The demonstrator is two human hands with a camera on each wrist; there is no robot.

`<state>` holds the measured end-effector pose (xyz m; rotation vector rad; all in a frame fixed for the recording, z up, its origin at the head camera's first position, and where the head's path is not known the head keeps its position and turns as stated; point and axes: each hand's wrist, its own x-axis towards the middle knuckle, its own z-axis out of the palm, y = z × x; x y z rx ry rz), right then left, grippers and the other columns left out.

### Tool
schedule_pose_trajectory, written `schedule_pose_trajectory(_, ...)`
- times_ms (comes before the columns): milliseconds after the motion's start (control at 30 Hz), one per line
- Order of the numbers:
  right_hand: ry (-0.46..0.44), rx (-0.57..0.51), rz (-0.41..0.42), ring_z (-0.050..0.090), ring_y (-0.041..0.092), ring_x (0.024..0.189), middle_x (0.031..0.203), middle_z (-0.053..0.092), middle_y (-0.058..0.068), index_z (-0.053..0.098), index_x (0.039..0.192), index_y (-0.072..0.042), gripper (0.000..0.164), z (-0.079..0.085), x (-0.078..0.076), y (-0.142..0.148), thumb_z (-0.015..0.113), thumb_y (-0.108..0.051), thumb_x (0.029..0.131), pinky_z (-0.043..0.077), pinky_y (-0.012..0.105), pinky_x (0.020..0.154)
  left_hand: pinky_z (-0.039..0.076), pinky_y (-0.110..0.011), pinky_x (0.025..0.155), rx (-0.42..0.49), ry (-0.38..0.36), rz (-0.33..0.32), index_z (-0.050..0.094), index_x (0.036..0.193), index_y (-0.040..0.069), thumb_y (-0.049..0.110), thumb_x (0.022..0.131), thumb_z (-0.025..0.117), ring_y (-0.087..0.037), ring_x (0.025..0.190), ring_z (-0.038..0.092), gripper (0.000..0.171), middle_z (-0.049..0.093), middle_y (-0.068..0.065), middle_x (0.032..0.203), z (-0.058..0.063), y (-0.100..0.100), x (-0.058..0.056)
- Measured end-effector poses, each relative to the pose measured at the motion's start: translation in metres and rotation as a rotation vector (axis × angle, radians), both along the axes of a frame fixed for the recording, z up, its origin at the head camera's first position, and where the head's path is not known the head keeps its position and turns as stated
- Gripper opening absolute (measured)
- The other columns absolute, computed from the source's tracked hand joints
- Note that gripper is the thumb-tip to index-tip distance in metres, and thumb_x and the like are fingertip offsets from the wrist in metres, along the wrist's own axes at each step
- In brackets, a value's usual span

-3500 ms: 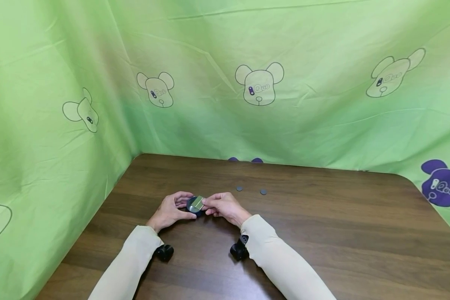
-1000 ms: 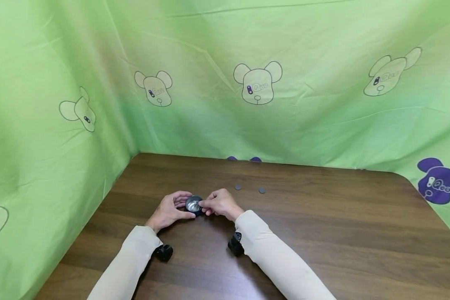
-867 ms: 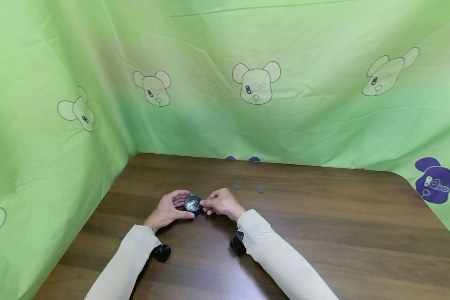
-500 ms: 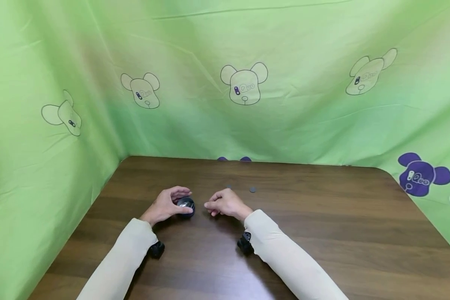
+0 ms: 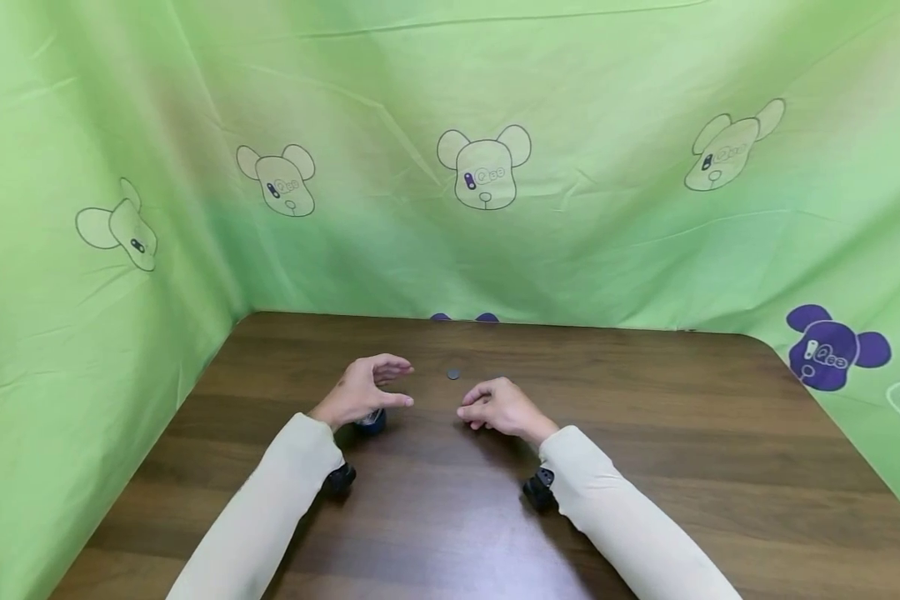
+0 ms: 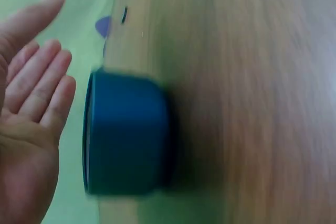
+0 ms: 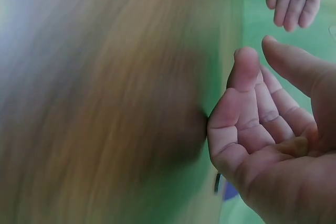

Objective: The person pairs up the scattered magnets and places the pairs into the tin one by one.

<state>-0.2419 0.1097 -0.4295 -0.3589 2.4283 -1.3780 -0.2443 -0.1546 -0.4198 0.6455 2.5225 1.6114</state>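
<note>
My left hand is just above and beyond a dark blue round container, thumb and fingers spread apart with nothing between them. In the left wrist view the container stands on the table beside the palm, apart from it. Its shiny top is mostly hidden by my hand in the head view. To the right, my right hand hovers low over the table with loosely bent fingers. The right wrist view shows its thumb apart from the fingers and nothing held. A small grey disc lies on the table beyond and between the hands.
The brown wooden table extends to the right and toward me. A green curtain with bear prints hangs along its back and left edges. Black wrist cameras sit under both sleeves.
The left hand has let go of the container and moved right. The right hand has drawn away rightward and now hides a second grey disc. A greenish flat piece seen earlier at its fingers is gone.
</note>
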Motion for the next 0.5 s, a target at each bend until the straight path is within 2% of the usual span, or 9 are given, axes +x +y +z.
schedule_pose_trajectory(133, 0.002, 0.016, -0.012, 0.067, 0.016, 0.068, 0.080, 0.073, 0.010, 0.069, 0.099, 0.005, 0.017, 0.001, 0.000, 0.017, 0.073, -0.009, 0.090, 0.056, 0.031, 0.063, 0.048, -0.046, 0.102, 0.003, -0.012, 0.026, 0.062, 0.123, -0.007, 0.000, 0.080, 0.082, -0.038, 0.119, 0.060, 0.048, 0.065, -0.023, 0.125, -0.004, 0.016, -0.005)
schedule_pose_trajectory(333, 0.030, 0.052, -0.063, 0.066, 0.016, 0.068, 0.078, 0.073, 0.009, 0.069, 0.097, 0.005, 0.014, 0.000, 0.003, 0.038, 0.073, -0.006, 0.089, 0.056, 0.030, 0.061, 0.049, -0.041, 0.101, 0.024, -0.043, 0.047, 0.063, 0.122, -0.006, -0.003, 0.081, 0.080, -0.037, 0.118, 0.061, 0.045, 0.065, -0.022, 0.125, -0.009, 0.041, -0.004)
schedule_pose_trajectory(500, 0.056, 0.068, -0.115, 0.064, 0.015, 0.066, 0.076, 0.072, 0.008, 0.069, 0.096, 0.004, 0.012, -0.003, 0.004, 0.047, 0.074, -0.005, 0.088, 0.055, 0.029, 0.059, 0.050, -0.038, 0.100, 0.063, -0.046, 0.040, 0.062, 0.121, -0.009, -0.008, 0.081, 0.078, -0.037, 0.117, 0.061, 0.043, 0.066, -0.024, 0.122, -0.014, 0.060, -0.003)
